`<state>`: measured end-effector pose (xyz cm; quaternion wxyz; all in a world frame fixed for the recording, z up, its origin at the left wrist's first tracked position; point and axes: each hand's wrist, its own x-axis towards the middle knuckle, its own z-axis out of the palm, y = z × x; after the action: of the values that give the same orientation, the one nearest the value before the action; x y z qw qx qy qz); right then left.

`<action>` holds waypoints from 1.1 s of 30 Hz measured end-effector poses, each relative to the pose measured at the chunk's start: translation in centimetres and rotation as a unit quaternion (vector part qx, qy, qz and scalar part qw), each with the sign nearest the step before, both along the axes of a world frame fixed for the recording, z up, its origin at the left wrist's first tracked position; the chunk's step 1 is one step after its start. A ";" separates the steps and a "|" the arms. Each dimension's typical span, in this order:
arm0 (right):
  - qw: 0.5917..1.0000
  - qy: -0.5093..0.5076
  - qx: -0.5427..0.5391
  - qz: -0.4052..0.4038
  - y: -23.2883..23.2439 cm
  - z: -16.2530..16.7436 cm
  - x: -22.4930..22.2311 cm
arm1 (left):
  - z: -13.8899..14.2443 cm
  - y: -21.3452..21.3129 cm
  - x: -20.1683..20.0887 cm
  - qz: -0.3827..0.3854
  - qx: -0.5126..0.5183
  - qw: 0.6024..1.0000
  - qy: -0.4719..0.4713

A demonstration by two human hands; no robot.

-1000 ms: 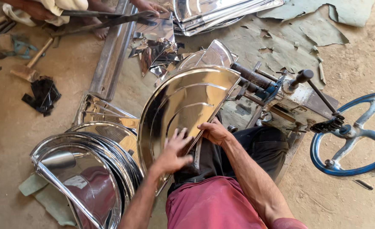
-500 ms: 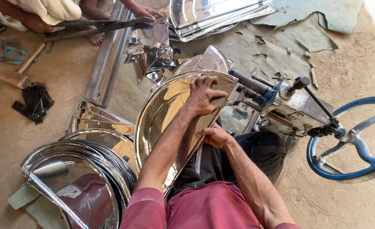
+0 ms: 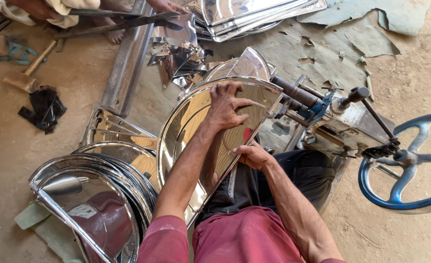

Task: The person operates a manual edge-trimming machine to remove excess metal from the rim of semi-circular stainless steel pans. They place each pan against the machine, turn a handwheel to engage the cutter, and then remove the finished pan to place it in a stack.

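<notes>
A large shiny half-round steel sheet [image 3: 186, 126] stands tilted in front of me, its upper corner reaching the rollers of a hand-cranked machine [image 3: 323, 112]. My left hand [image 3: 225, 104] lies flat on the upper part of the sheet, fingers spread. My right hand [image 3: 252, 155] grips the sheet's straight lower right edge, just above my lap.
A stack of similar polished half-round pieces [image 3: 88, 204] lies at my lower left. The machine's blue handwheel [image 3: 405, 165] is at the right. Metal offcuts [image 3: 176, 53], a steel channel [image 3: 127, 63] and a hammer [image 3: 28, 70] lie ahead. Another person [image 3: 45, 9] works with long shears at the top.
My left hand moved from the sheet's lower edge up onto its upper face. The sheet stayed against the machine and my right hand kept its hold on the edge.
</notes>
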<state>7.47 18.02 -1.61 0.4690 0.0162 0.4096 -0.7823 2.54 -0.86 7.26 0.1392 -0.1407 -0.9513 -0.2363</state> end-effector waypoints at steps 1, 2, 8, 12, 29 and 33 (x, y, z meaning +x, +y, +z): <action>1.000 -0.002 -0.003 -0.001 0.0 -0.1 0.1 | -0.1 -0.8 0.6 0.020 0.011 1.000 0.001; 1.000 -0.004 -0.006 -0.003 0.1 -0.2 0.1 | -0.3 -1.7 1.4 0.040 0.021 0.999 0.000; 0.999 -0.001 0.015 -0.038 0.1 -1.0 0.4 | -2.3 -5.9 7.1 0.192 0.050 0.979 0.043; 1.000 0.013 -0.008 -0.015 0.2 -2.1 0.4 | -3.3 -6.7 11.7 0.280 0.062 0.956 0.057; 0.999 0.008 -0.040 -0.019 1.5 -3.9 1.5 | -8.7 1.3 36.0 0.483 0.112 0.865 -0.071; 0.998 -0.028 -0.059 -0.012 1.7 -4.7 1.3 | -11.4 -1.0 37.7 0.538 0.432 0.724 -0.020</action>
<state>8.72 19.71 -6.27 0.4707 0.0155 0.3492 -0.8101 40.20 -1.89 -4.13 0.2695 0.4750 -0.6649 -0.5096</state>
